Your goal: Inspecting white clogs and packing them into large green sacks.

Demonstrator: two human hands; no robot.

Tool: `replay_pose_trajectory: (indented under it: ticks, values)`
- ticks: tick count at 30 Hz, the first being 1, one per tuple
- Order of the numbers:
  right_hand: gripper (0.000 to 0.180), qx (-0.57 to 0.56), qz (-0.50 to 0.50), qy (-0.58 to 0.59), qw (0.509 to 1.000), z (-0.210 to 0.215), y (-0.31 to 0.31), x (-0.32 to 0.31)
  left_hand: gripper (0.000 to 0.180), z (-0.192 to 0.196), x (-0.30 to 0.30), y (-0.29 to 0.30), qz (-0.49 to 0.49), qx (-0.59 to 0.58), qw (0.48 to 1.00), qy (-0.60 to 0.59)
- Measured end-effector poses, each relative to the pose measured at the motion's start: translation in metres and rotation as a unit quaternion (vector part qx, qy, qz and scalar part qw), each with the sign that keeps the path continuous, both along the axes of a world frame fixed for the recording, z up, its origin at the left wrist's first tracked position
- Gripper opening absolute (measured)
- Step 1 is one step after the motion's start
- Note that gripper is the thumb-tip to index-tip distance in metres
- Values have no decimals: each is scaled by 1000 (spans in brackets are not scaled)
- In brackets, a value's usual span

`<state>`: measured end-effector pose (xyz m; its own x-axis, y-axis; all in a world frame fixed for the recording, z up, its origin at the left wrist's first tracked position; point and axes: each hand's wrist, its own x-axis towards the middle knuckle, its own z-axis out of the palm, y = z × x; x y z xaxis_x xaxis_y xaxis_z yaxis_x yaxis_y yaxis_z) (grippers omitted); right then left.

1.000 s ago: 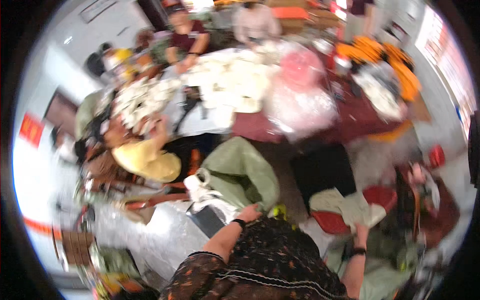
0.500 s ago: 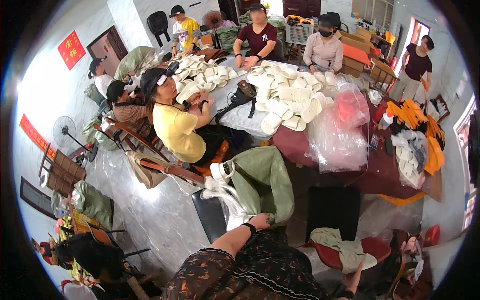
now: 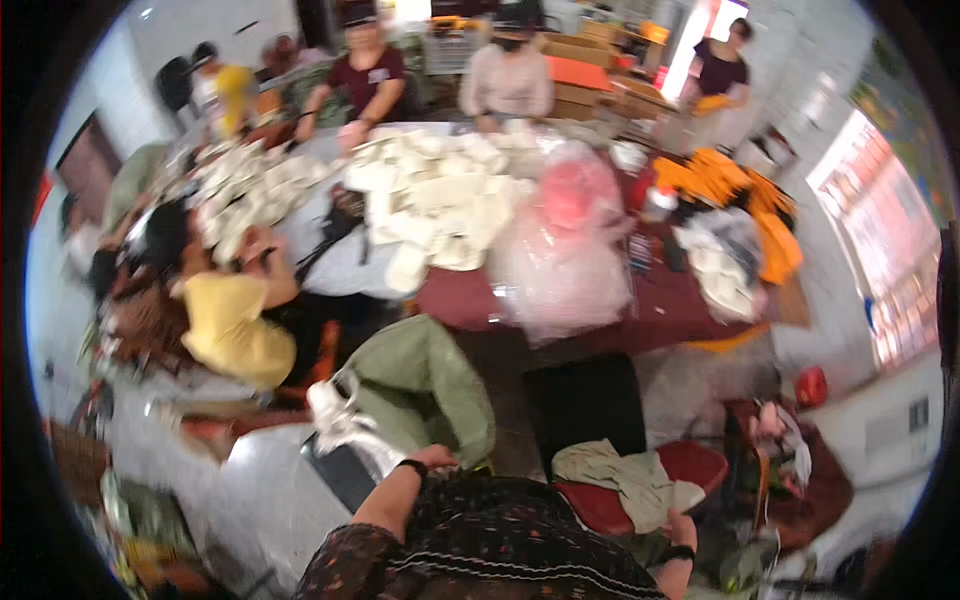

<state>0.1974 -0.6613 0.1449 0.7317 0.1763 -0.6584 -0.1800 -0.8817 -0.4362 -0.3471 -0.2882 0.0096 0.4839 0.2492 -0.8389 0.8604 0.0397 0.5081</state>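
Observation:
Near the lower middle, my left hand (image 3: 435,458) is closed on the rim of a large green woven sack (image 3: 465,385), whose mouth gapes upward. Beside the sack, clear plastic (image 3: 365,440) and a white slipper-like piece (image 3: 325,400) lie over a black seat. My right hand (image 3: 682,528) is at the lower right, by a red chair (image 3: 695,465). Its fingers are blurred at the edge of a grey-green cloth (image 3: 625,480) draped over that chair. A pale rounded piece (image 3: 687,495) lies just above them; I cannot tell whether the hand grips it.
Ahead stands a long table (image 3: 460,300) with heaps of cream slippers (image 3: 435,190), clear plastic bags (image 3: 560,270) and orange gloves (image 3: 715,175). A black seat (image 3: 585,405) is between me and the table. A person in yellow (image 3: 235,320) sits at left; others work around the table.
The view has swung to the right and blurred, so the scene sits farther left. My left hand stays on the sack's rim; my right hand remains beside the cloth on the red chair.

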Motion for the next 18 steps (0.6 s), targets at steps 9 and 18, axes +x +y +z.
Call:
replay_pose_trajectory:
  ticks: [9, 18]
  values:
    - [58, -117, 103, 39, 987, 8, 32, 23, 37, 8, -23, 4, 160, -171, 972, 19]
    - [64, -429, 353, 70, 829, -12, 138, 88, 30, 36, -47, 2, 358, -264, 892, -83]
